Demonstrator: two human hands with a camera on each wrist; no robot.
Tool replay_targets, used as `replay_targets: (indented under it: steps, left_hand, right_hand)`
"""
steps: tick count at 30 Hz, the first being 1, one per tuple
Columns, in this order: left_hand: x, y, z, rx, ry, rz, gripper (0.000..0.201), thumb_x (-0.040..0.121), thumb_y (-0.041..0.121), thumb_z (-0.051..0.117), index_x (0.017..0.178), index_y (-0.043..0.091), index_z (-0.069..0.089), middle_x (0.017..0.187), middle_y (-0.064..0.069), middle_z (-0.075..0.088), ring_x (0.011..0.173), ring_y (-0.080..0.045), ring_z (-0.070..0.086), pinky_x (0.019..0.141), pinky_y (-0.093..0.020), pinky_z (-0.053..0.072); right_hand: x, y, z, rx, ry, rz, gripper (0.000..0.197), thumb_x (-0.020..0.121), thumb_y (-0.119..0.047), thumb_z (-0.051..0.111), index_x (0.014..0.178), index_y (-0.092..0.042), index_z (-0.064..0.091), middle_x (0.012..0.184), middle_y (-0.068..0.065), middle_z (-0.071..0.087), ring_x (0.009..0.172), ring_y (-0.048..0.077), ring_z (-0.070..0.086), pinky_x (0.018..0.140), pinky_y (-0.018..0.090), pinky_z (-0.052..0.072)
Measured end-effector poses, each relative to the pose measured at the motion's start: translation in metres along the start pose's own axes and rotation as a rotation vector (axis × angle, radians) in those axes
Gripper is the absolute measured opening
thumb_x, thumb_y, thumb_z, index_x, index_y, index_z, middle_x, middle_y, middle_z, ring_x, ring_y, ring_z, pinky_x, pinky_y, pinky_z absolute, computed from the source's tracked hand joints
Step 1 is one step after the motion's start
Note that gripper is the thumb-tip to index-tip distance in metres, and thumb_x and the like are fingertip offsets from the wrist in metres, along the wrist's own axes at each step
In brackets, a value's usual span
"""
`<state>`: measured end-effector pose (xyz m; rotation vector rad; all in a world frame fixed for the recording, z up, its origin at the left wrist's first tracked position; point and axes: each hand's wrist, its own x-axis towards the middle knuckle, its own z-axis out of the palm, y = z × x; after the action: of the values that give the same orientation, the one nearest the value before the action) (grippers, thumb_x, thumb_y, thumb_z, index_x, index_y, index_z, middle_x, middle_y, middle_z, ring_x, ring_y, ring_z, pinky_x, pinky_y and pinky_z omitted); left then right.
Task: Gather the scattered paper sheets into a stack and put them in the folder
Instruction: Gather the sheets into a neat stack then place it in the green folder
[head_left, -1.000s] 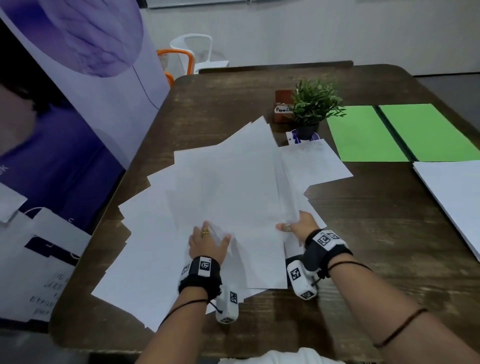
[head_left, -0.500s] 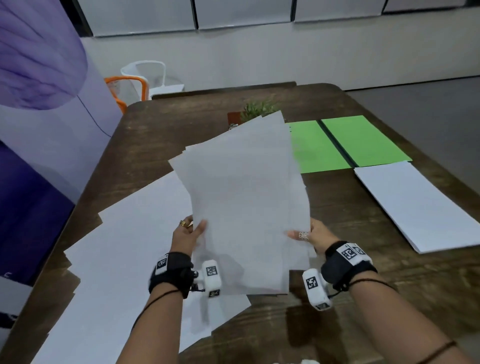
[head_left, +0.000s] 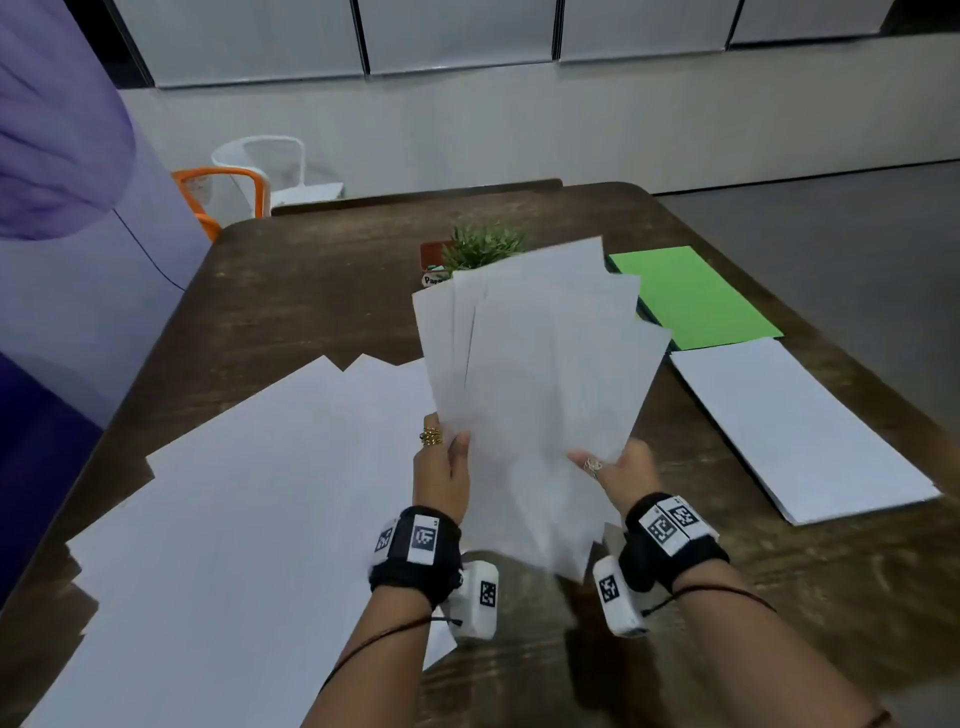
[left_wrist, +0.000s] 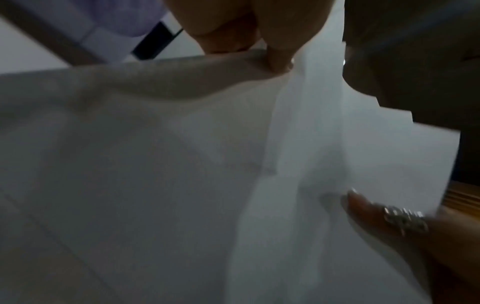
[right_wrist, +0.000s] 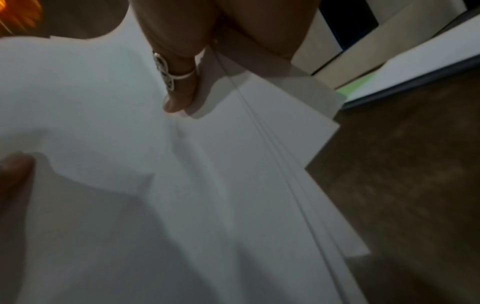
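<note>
A loose bunch of white sheets (head_left: 540, 395) is held up off the table, fanned at the top. My left hand (head_left: 441, 467) grips its left edge and my right hand (head_left: 608, 467) grips its right edge, thumbs on the front. In the left wrist view the bunch (left_wrist: 324, 144) hangs blurred under my fingers; in the right wrist view my ringed thumb (right_wrist: 179, 90) presses on the sheets (right_wrist: 233, 164). More sheets (head_left: 249, 519) lie spread over the table's left side. The open green folder (head_left: 691, 296) lies at the far right, partly hidden by the bunch.
A neat white stack (head_left: 800, 431) lies on the wooden table (head_left: 311, 291) right of my hands, just before the folder. A small potted plant (head_left: 483, 249) and a brown box stand behind the held sheets. A purple banner (head_left: 62, 208) and chairs (head_left: 244, 182) stand at the left.
Both hands have lifted the gathered sheets off the table and carried them rightward. The bunch now stands more upright, and the sheets left on the table lie further left in view.
</note>
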<state>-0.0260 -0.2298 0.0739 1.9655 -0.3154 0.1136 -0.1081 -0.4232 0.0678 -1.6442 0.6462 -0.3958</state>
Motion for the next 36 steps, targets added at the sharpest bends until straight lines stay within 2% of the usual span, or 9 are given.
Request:
replay_targets:
  steps: [3,6,9,12,15,20,24,27,36]
  left_hand:
    - [0.001,0.033,0.006,-0.035,0.132,0.137,0.029,0.095,0.003,0.047,0.12,-0.01,0.042,0.091,-0.002,0.057,0.077,-0.02,0.056,0.068,-0.013,0.034]
    - [0.003,0.054,0.007,-0.12,0.144,0.168,0.03,0.093,0.009,0.055,0.119,0.001,0.043,0.097,0.002,0.058,0.082,-0.016,0.057,0.072,-0.011,0.037]
    - [0.007,0.06,0.008,-0.237,0.111,0.125,0.045,0.083,0.013,0.069,0.117,0.013,0.04,0.103,0.009,0.06,0.094,0.003,0.059,0.076,-0.003,0.042]
    - [0.011,0.062,0.014,-0.22,0.114,0.102,0.038,0.086,0.014,0.066,0.117,0.012,0.044,0.097,0.006,0.061,0.089,-0.01,0.063,0.074,-0.011,0.046]
    - [0.012,0.067,0.024,-0.185,0.12,0.077,0.025,0.09,0.016,0.06,0.113,0.011,0.049,0.095,0.0,0.06,0.09,-0.026,0.062,0.075,-0.025,0.047]
    - [0.01,0.087,0.026,-0.22,0.175,0.122,0.036,0.087,0.017,0.064,0.115,0.013,0.042,0.102,-0.001,0.059,0.088,-0.014,0.057,0.072,-0.005,0.042]
    - [0.01,0.081,0.025,-0.237,0.164,0.086,0.051,0.082,0.028,0.07,0.121,0.025,0.038,0.114,-0.002,0.056,0.101,-0.015,0.057,0.086,-0.023,0.048]
    - [0.012,0.081,0.03,-0.189,0.168,0.046,0.043,0.09,0.018,0.06,0.127,0.016,0.039,0.107,0.0,0.053,0.097,-0.02,0.055,0.083,-0.027,0.048]
    - [0.006,0.077,0.051,-0.144,0.191,0.077,0.035,0.092,0.01,0.055,0.121,0.003,0.037,0.105,-0.004,0.054,0.091,-0.017,0.054,0.076,-0.02,0.042]
  right_hand:
    - [0.004,-0.028,-0.007,0.052,0.024,-0.079,0.02,0.074,-0.008,0.077,0.091,-0.008,0.068,0.091,0.002,0.068,0.085,0.016,0.065,0.079,0.027,0.048]
    - [0.006,-0.047,-0.018,0.137,-0.021,-0.101,0.021,0.067,0.001,0.08,0.079,-0.011,0.068,0.081,-0.001,0.071,0.076,0.011,0.068,0.075,0.025,0.053]
    - [0.009,-0.05,-0.034,0.191,-0.075,-0.126,0.044,0.057,0.009,0.082,0.096,-0.003,0.064,0.085,0.001,0.071,0.076,0.006,0.07,0.066,0.018,0.053]
    - [0.015,-0.048,-0.039,0.136,-0.061,-0.138,0.045,0.064,0.009,0.078,0.102,-0.006,0.059,0.09,-0.001,0.068,0.074,0.0,0.066,0.062,0.011,0.051]
    - [0.018,-0.053,-0.037,0.134,-0.005,-0.138,0.033,0.072,0.011,0.072,0.098,-0.005,0.06,0.092,0.005,0.065,0.075,0.009,0.062,0.075,0.022,0.055]
    - [0.026,-0.071,-0.047,0.173,-0.009,-0.189,0.032,0.071,0.009,0.073,0.098,-0.004,0.06,0.081,-0.005,0.064,0.06,-0.012,0.061,0.06,0.011,0.048]
    - [0.029,-0.069,-0.056,0.181,-0.038,-0.176,0.045,0.068,0.008,0.076,0.108,-0.002,0.058,0.096,0.005,0.067,0.078,0.002,0.065,0.067,0.012,0.052]
    - [0.028,-0.067,-0.053,0.152,-0.002,-0.124,0.035,0.074,0.005,0.073,0.105,-0.004,0.059,0.101,0.013,0.065,0.084,0.017,0.062,0.077,0.028,0.052]
    - [0.029,-0.059,-0.055,0.037,0.021,-0.197,0.06,0.078,0.005,0.068,0.117,-0.025,0.034,0.112,0.0,0.054,0.103,0.018,0.055,0.089,0.032,0.046]
